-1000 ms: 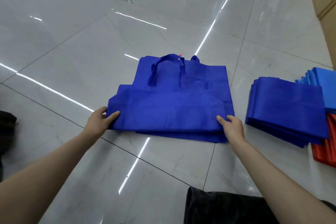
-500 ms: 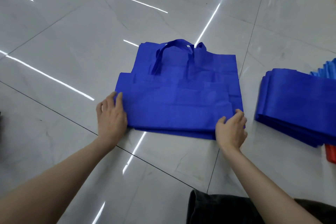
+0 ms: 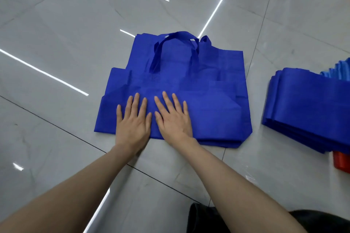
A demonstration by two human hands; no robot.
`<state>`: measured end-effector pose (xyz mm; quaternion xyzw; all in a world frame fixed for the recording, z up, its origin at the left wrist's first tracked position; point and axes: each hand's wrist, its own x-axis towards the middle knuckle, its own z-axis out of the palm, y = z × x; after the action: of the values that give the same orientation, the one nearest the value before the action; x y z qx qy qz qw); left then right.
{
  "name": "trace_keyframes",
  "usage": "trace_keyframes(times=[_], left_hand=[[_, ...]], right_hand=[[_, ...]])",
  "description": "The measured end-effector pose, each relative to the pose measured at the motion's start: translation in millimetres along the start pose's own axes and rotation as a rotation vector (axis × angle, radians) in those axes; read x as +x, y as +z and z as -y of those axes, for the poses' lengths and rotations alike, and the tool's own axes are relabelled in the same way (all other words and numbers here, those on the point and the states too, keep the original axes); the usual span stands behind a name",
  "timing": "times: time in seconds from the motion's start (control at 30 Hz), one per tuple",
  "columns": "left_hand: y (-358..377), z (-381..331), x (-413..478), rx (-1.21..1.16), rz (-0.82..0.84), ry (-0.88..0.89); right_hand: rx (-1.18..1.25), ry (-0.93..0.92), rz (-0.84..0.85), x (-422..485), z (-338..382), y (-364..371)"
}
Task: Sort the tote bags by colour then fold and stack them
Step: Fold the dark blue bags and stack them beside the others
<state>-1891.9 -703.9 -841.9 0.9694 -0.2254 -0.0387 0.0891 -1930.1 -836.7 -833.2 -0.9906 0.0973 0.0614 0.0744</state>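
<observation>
view: head camera, angled down at tiled floor point(image 3: 66, 53).
tote bag point(image 3: 208, 111): royal blue, flat on floor directly under both hands; nearer part doubled over, judging by layered near edge; handles point(image 3: 177, 36) beyond the fingertips, pointing away.
left hand point(image 3: 132, 121): palm down, fingers straight and slightly spread, pressing on folded layer; grasping nothing.
right hand point(image 3: 173, 119): same flat pose, just beside the left, thumbs close together; released, pressing only.
arm pose: both forearms reaching forward, converging on middle of the fold, wrists low.
reason for hold: flat palms at centre judged to set the crease and push air out; stiff fabric likely to spring back without pressure.
folded stack point(image 3: 306, 104): same dark blue, well to the right of right hand, apart from the worked bag; probable destination.
other colours: light-blue pile point(image 3: 339, 70) past that stack, red pile point(image 3: 341, 161) at its near side; sorting judged largely done.
step: first fold being flattened; further folding and stacking not yet done.
foreground: dark clothing point(image 3: 227, 221) beneath right forearm.
</observation>
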Motion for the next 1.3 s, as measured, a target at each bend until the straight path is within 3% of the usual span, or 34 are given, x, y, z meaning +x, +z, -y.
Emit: trace_keyframes(times=[0.37, 0.47, 0.57, 0.73, 0.83, 1.0, 1.17, 1.3], left_hand=[[-1, 4, -1, 0.039, 0.054, -0.027], [-7, 16, -10, 0.102, 0.071, -0.010], [-17, 9, -12, 0.165, 0.040, -0.102], [-15, -88, 2, -0.052, 0.037, 0.229], [-2, -111, 4, -0.123, 0.159, 0.199], [7, -60, 11, -0.035, 0.128, 0.298], [-8, 17, 16, 0.064, 0.104, 0.212], [-10, 27, 12, 0.100, 0.098, 0.147]], right_hand=[[-0.059, 0.231, -0.037, -51, -99, -10], [-0.067, 0.246, -0.013, -56, -105, -11], [-0.052, 0.245, -0.009, -56, -104, -11], [-0.050, 0.251, -0.063, -55, -106, -8], [-0.033, 0.255, -0.130, -55, -108, -3], [-0.031, 0.242, -0.158, -54, -109, 0], [-0.023, 0.241, -0.155, -55, -108, 0], [-0.020, 0.236, -0.133, -56, -107, -2]])
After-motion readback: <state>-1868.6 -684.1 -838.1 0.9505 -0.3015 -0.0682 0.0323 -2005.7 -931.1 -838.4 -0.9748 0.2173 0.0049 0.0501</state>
